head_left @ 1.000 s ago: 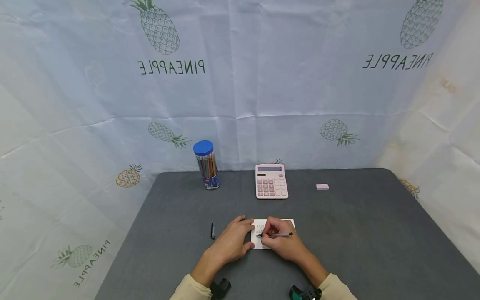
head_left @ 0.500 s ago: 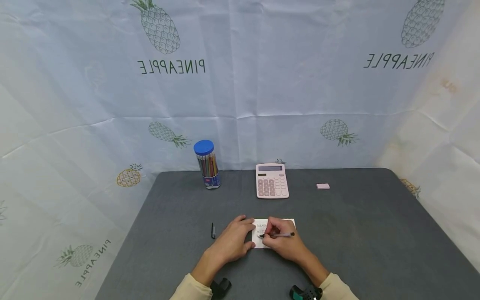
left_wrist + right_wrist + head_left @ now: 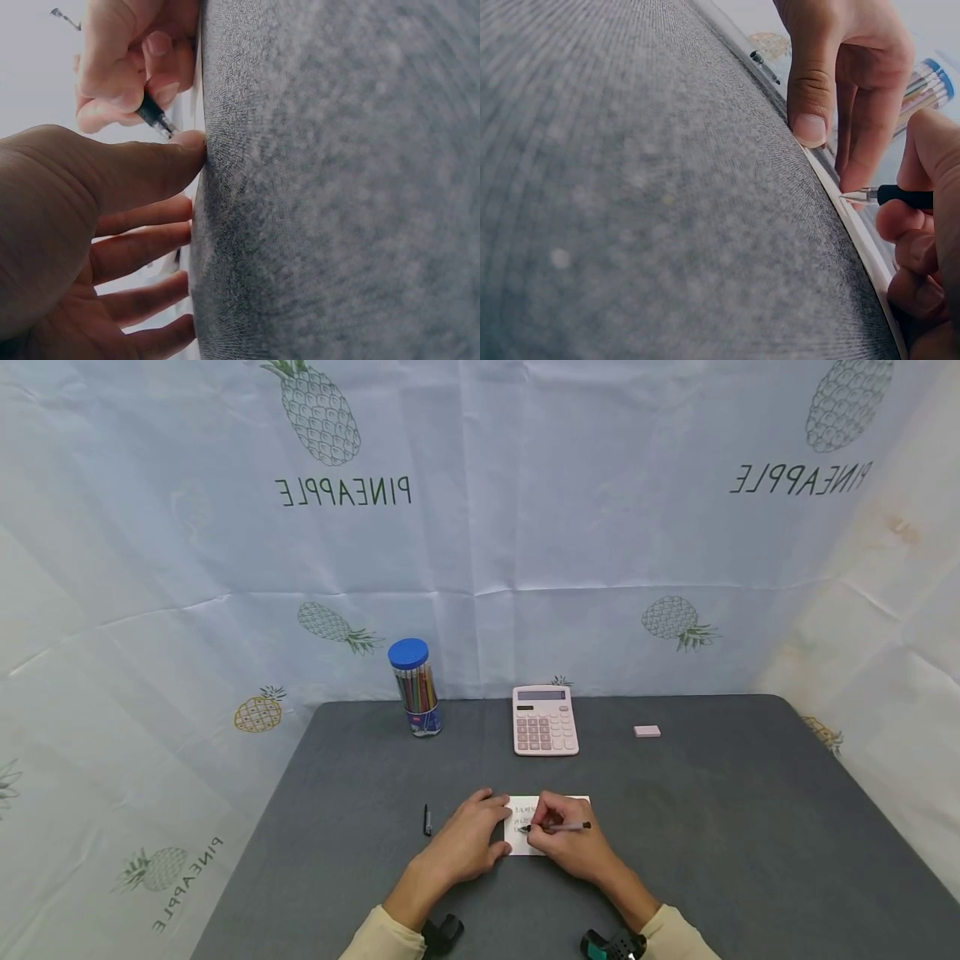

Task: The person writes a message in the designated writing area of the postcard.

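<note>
A small white sheet of paper [image 3: 521,844] with rows of handwriting lies on the dark grey table. My right hand [image 3: 570,839] pinches a gel pen [image 3: 568,827] between thumb and fingers, its tip at the writing on the left part of the sheet. In the right wrist view, the pen's black grip [image 3: 901,196] and pointed metal tip show close over the paper. My left hand [image 3: 467,842] rests at the sheet's left edge with fingers spread, the thumb [image 3: 154,169] pressing near the lower corner. The right hand covers much of the sheet's right side.
A black pen cap [image 3: 427,820] lies left of my left hand. Farther back stand a blue-lidded tub of pencils [image 3: 417,689], a pink calculator [image 3: 545,721] and a pink eraser [image 3: 647,732]. A pineapple-print cloth [image 3: 480,527] hangs behind the table.
My right hand, with the pen, has shifted very slightly right over the paper. The left hand keeps its place at the sheet's edge.
</note>
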Tool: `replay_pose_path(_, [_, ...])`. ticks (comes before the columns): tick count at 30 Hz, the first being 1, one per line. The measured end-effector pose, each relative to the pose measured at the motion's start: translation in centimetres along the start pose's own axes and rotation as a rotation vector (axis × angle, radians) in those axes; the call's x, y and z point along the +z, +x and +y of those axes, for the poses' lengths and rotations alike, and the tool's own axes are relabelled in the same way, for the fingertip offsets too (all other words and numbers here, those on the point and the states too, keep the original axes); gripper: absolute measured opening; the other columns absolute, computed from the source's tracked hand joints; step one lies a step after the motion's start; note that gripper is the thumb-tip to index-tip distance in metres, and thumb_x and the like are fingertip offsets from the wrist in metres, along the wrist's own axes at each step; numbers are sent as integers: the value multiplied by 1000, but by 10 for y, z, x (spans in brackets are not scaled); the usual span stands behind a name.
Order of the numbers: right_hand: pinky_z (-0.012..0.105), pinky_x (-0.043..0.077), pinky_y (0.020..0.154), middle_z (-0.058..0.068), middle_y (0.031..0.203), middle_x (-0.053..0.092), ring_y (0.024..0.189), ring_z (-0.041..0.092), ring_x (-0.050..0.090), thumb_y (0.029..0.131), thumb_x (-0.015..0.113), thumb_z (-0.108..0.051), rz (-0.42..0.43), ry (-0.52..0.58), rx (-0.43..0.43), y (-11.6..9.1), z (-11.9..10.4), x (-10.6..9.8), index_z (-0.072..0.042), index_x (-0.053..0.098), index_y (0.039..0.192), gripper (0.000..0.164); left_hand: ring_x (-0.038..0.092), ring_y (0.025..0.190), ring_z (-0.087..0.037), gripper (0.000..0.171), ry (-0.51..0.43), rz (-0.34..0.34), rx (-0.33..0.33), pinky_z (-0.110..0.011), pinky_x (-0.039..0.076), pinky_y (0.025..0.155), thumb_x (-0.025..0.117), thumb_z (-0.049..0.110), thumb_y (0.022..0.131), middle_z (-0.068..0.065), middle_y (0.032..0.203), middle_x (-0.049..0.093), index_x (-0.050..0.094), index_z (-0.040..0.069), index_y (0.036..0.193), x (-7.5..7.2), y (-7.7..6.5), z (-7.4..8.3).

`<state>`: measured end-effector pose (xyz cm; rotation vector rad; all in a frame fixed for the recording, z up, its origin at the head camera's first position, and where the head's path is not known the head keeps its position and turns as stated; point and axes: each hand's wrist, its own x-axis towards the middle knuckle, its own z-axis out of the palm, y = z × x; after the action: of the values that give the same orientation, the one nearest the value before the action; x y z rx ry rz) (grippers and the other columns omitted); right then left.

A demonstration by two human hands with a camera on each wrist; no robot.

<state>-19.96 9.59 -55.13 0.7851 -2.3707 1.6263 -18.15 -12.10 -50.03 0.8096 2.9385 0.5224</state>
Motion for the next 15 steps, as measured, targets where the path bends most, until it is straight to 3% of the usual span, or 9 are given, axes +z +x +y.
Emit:
replay_pose_path(5, [13, 28, 48, -14, 64, 50, 54, -5, 39, 75, 73, 11, 11, 11, -3, -1, 0, -1, -21, 62, 75, 34, 59, 146, -37, 47, 0, 1, -3, -49, 51, 123, 90, 21, 91, -10, 150, 70, 77, 5, 133, 0, 0, 1])
replay_pose_path(10, [15, 34, 49, -14, 65, 55, 56, -3, 44, 76, 75, 9, 63, -30, 16, -2, -1, -3, -25, 63, 75, 37, 59, 147, -37, 47, 5, -8, -11, -50, 51, 123, 91, 22, 91, -10, 150, 70, 77, 5, 133, -1, 0, 1])
replay_pose_path(15, [16, 37, 50, -13, 67, 58, 57, -1, 48, 78, 77, 7, 34, -41, 33, -1, 0, -4, -26, 65, 77, 36, 59, 147, -37, 47, 5, -7, -8, -49, 51, 123, 91, 22, 91, -10, 150, 69, 77, 5, 133, -1, 0, 1])
